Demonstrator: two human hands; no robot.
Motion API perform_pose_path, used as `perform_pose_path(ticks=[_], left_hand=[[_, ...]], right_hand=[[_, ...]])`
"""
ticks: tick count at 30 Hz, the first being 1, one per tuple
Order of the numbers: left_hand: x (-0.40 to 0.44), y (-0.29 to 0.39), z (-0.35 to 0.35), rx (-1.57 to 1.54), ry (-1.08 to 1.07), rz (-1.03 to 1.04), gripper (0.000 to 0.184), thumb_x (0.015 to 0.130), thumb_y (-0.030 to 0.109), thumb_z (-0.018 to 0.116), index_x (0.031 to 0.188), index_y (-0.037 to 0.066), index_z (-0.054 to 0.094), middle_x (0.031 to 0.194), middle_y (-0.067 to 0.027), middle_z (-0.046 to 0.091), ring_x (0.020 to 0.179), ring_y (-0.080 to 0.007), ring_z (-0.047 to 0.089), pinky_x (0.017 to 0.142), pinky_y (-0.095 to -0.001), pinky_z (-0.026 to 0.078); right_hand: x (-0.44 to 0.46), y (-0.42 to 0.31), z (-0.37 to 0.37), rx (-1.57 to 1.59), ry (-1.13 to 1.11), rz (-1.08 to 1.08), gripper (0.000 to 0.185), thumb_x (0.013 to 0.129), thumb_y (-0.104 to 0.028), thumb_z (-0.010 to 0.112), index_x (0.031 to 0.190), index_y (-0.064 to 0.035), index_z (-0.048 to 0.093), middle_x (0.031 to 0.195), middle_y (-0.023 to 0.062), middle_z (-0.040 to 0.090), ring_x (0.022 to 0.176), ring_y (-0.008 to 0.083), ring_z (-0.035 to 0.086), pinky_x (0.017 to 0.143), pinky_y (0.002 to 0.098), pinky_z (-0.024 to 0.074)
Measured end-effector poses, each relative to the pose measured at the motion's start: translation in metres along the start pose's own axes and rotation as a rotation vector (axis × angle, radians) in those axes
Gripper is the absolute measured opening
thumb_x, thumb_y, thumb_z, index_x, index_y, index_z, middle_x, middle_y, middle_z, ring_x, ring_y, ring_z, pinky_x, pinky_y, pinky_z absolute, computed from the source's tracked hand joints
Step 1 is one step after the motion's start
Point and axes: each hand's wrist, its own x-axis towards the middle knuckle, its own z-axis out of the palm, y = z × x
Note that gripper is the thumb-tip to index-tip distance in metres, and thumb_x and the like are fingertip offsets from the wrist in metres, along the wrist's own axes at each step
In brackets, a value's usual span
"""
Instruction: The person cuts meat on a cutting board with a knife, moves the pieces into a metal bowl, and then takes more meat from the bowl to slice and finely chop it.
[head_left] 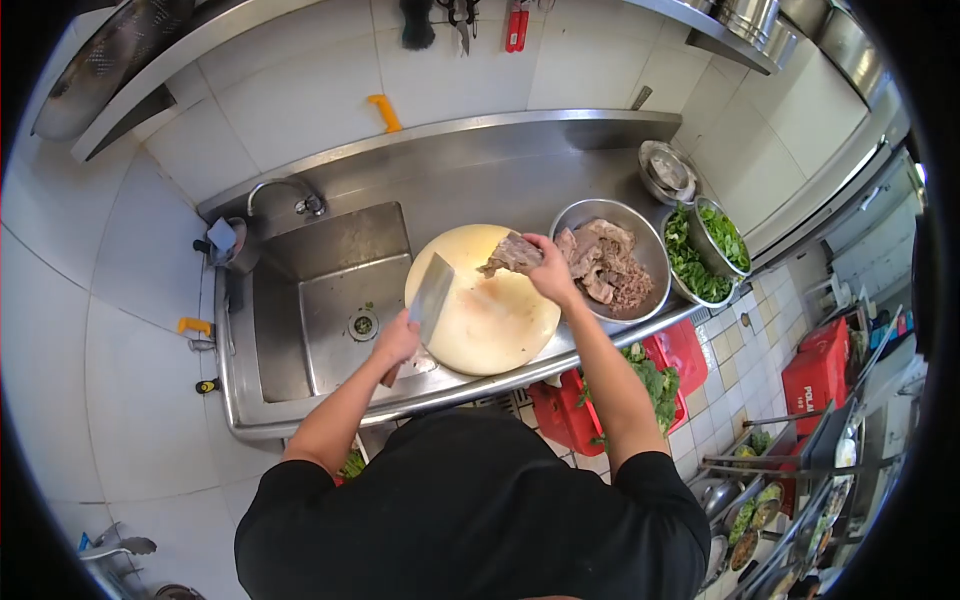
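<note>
My left hand (398,340) is closed round the handle of a cleaver (431,295), whose broad blade is over the left part of a round cutting board (490,335). In my right hand (550,272) is a piece of cooked meat (512,254), held over the board's upper right edge. Just right of that hand stands a metal bowl (660,262) with large meat pieces (597,250) and a heap of smaller chopped meat (633,287). Faint reddish marks show on the middle of the board.
A sink (330,345) with a faucet (300,200) lies left of the board. Leafy greens (683,257) fill containers at the counter's right end, near stacked small bowls (667,170). Below the front edge, a red crate (565,415) holds green vegetables. Knives and scissors (462,25) hang on the wall.
</note>
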Motion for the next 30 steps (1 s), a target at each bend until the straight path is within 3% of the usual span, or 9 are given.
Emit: perform_pose_path(ticks=[5, 10, 13, 16, 17, 21, 25, 28, 30], left_hand=[[0.008, -0.005, -0.015, 0.053, -0.029, 0.000, 0.031, 0.106, 0.026, 0.052, 0.125, 0.002, 0.058, 0.086, -0.0232, 0.073, 0.061, -0.0339, 0.071, 0.059, -0.0483, 0.057], [-0.003, -0.004, -0.017, 0.053, -0.025, 0.011, 0.028, 0.106, 0.025, 0.052, 0.121, 0.002, 0.059, 0.081, -0.0199, 0.071, 0.054, -0.0302, 0.068, 0.052, -0.0458, 0.056], [-0.011, -0.018, -0.021, 0.180, -0.017, 0.091, 0.031, 0.105, 0.025, 0.054, 0.124, 0.001, 0.057, 0.099, -0.0262, 0.073, 0.086, -0.0418, 0.073, 0.078, -0.0519, 0.058], [-0.015, -0.019, -0.029, 0.264, -0.058, 0.090, 0.033, 0.105, 0.026, 0.053, 0.128, 0.003, 0.056, 0.112, -0.0298, 0.071, 0.107, -0.0466, 0.069, 0.094, -0.0559, 0.053], [-0.017, -0.015, -0.033, 0.283, -0.089, 0.061, 0.034, 0.105, 0.027, 0.053, 0.130, 0.005, 0.056, 0.116, -0.0309, 0.071, 0.113, -0.0478, 0.067, 0.098, -0.0573, 0.051], [-0.019, -0.009, -0.034, 0.305, -0.098, 0.061, 0.034, 0.105, 0.026, 0.053, 0.129, 0.003, 0.056, 0.116, -0.0306, 0.071, 0.111, -0.0485, 0.068, 0.097, -0.0577, 0.052], [-0.017, -0.008, -0.033, 0.338, -0.095, 0.065, 0.034, 0.104, 0.025, 0.053, 0.128, 0.002, 0.055, 0.114, -0.0324, 0.071, 0.109, -0.0492, 0.068, 0.097, -0.0587, 0.052], [-0.016, -0.009, -0.032, 0.334, -0.090, 0.071, 0.035, 0.103, 0.024, 0.055, 0.128, 0.000, 0.054, 0.111, -0.0339, 0.071, 0.106, -0.0504, 0.069, 0.095, -0.0575, 0.053], [-0.014, -0.009, -0.034, 0.327, -0.090, 0.073, 0.036, 0.103, 0.024, 0.056, 0.129, 0.000, 0.053, 0.109, -0.0343, 0.071, 0.105, -0.0507, 0.069, 0.095, -0.0567, 0.054]], right_hand=[[-0.028, 0.015, 0.078, -0.186, 0.001, -0.224, 0.063, 0.073, 0.009, 0.066, 0.134, -0.0056, 0.062, 0.127, 0.0158, 0.066, 0.124, 0.0371, 0.060, 0.112, 0.0438, 0.0452], [-0.069, 0.026, 0.067, -0.524, -0.324, -0.464, 0.075, 0.071, 0.005, 0.066, 0.142, -0.0183, 0.060, 0.140, 0.0056, 0.063, 0.137, 0.0343, 0.049, 0.120, 0.0473, 0.0324], [-0.080, 0.041, 0.033, -0.685, -0.385, -0.536, 0.073, 0.074, -0.001, 0.066, 0.145, -0.0155, 0.057, 0.142, 0.0089, 0.061, 0.137, 0.0373, 0.050, 0.120, 0.0495, 0.0327], [-0.090, 0.037, 0.027, -0.469, -0.218, -0.337, 0.069, 0.078, -0.013, 0.072, 0.146, -0.0110, 0.056, 0.141, 0.0148, 0.061, 0.136, 0.0380, 0.050, 0.117, 0.0519, 0.0361], [-0.094, 0.035, 0.037, -0.448, -0.173, -0.290, 0.069, 0.082, -0.029, 0.076, 0.144, -0.0075, 0.056, 0.138, 0.0187, 0.060, 0.135, 0.0387, 0.050, 0.114, 0.0533, 0.0389], [-0.101, 0.027, 0.107, -0.561, -0.022, -0.146, 0.058, 0.088, -0.043, 0.074, 0.133, -0.0083, 0.063, 0.132, 0.0177, 0.063, 0.129, 0.0381, 0.055, 0.110, 0.0527, 0.0412], [-0.077, 0.044, 0.121, -0.655, -0.096, -0.160, 0.043, 0.088, -0.038, 0.071, 0.120, -0.0097, 0.066, 0.127, 0.0156, 0.064, 0.123, 0.0374, 0.057, 0.106, 0.0544, 0.0435], [-0.051, 0.039, 0.104, -0.809, -0.170, 0.154, 0.047, 0.091, -0.045, 0.067, 0.122, -0.0086, 0.067, 0.129, 0.0178, 0.066, 0.126, 0.0377, 0.057, 0.105, 0.0544, 0.0442], [-0.034, 0.031, 0.094, -0.746, -0.063, 0.360, 0.056, 0.089, -0.049, 0.068, 0.127, -0.0081, 0.065, 0.134, 0.0202, 0.063, 0.127, 0.0397, 0.057, 0.106, 0.0574, 0.0443]])
